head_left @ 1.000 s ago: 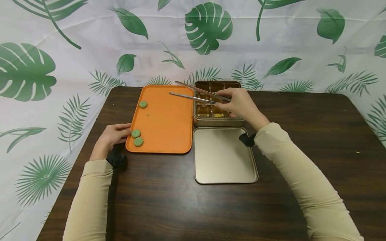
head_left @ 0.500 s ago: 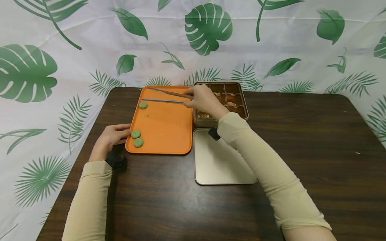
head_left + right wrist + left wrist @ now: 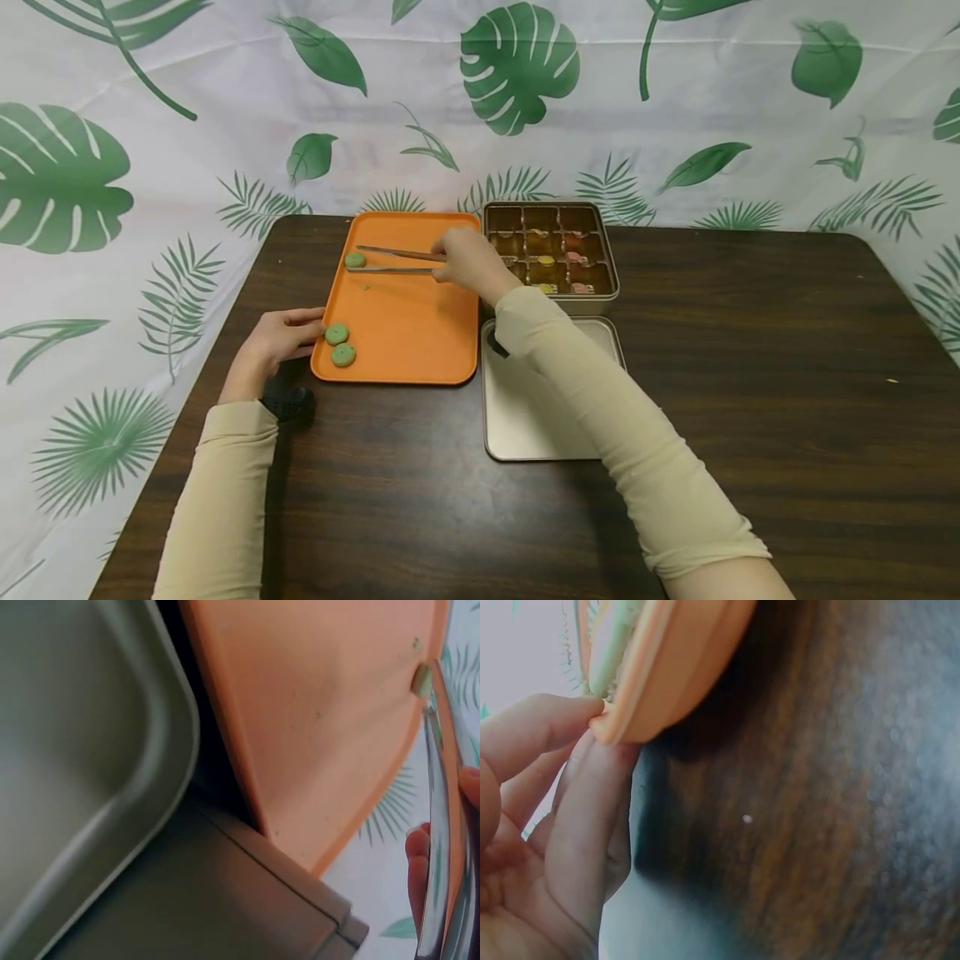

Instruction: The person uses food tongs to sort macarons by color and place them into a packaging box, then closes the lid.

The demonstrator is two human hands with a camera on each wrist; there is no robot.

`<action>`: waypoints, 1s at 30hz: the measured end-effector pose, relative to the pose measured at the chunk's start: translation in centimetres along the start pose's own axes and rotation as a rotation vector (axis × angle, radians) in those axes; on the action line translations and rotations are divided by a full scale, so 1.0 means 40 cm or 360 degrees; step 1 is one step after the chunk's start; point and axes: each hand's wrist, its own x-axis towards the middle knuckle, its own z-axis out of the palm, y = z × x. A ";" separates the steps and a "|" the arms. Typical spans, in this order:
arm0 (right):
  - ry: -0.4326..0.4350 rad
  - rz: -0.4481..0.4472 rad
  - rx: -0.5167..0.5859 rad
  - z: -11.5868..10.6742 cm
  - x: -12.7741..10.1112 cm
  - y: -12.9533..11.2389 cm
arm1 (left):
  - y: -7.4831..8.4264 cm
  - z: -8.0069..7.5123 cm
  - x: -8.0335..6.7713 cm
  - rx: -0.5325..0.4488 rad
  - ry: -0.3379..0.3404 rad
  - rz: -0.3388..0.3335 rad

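My right hand (image 3: pixel 468 264) grips a pair of long metal tongs (image 3: pixel 393 259) over the orange tray (image 3: pixel 420 333). The tong tips sit on either side of a green round cookie (image 3: pixel 355 260) at the tray's far left; the right wrist view shows the tongs (image 3: pixel 437 825) reaching that cookie (image 3: pixel 421 679). Two more green cookies (image 3: pixel 340 344) lie at the tray's near left. My left hand (image 3: pixel 279 339) pinches the tray's left edge (image 3: pixel 634 712) between thumb and fingers.
A gold tin (image 3: pixel 611 275) with divided compartments holding small coloured sweets stands right of the tray. Its lid (image 3: pixel 525 417) lies upside down in front of it. All rest on a dark wooden table (image 3: pixel 750 375) with a leaf-print backdrop behind.
My right hand has carried the tongs leftward from above the tin across the tray, lowering their tips to the far-left green cookie. The left hand has stayed on the tray's edge.
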 end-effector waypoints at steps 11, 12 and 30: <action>0.0046 0.0046 0.0004 0.048 0.015 -0.008 | 0.004 0.008 0.000 0.0028 0.0043 -0.0009; 0.0051 0.0043 -0.0002 0.049 0.015 -0.009 | 0.003 0.009 0.001 0.0026 0.0045 -0.0013; 0.0149 0.0078 -0.0020 0.025 -0.011 0.004 | 0.009 0.005 -0.003 0.0050 0.0030 -0.0042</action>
